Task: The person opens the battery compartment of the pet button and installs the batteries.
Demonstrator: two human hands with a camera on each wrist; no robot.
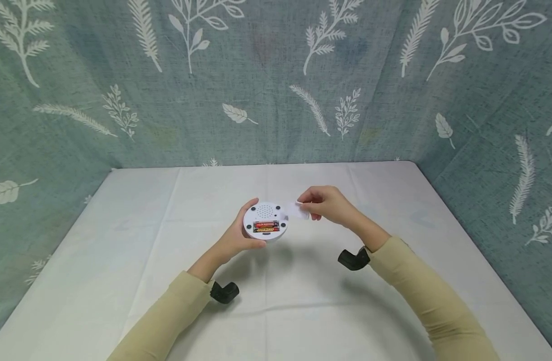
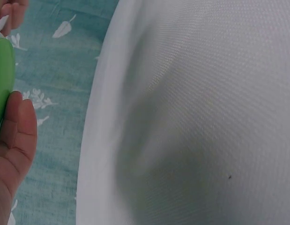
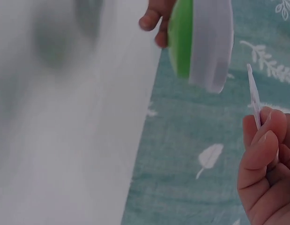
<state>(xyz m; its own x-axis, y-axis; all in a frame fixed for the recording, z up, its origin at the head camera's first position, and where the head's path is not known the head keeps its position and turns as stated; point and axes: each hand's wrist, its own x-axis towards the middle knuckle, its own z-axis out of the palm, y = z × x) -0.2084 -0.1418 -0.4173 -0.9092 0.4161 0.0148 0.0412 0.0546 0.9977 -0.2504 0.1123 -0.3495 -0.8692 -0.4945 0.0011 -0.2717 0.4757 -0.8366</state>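
In the head view, my left hand [image 1: 235,236] grips a round white device [image 1: 265,211] by its rim, its underside facing up. Two red-and-black batteries [image 1: 266,226] lie side by side in its uncovered compartment; small holes and dark feet surround them. A thin, white, translucent battery cover [image 1: 298,211] is pinched by my right hand [image 1: 330,204] just right of the device. Seen edge-on in the right wrist view, the cover [image 3: 254,93] stands apart from the device [image 3: 211,47], whose other side is green. The left wrist view catches only part of the green side [image 2: 3,79] beside my fingers.
A white cloth covers the table [image 1: 213,331] below both hands. Behind it hangs a blue-green curtain [image 1: 267,135] with white leaf prints, which also runs along the left and right sides. Black wrist camera mounts [image 1: 354,259] stick out from both sleeves.
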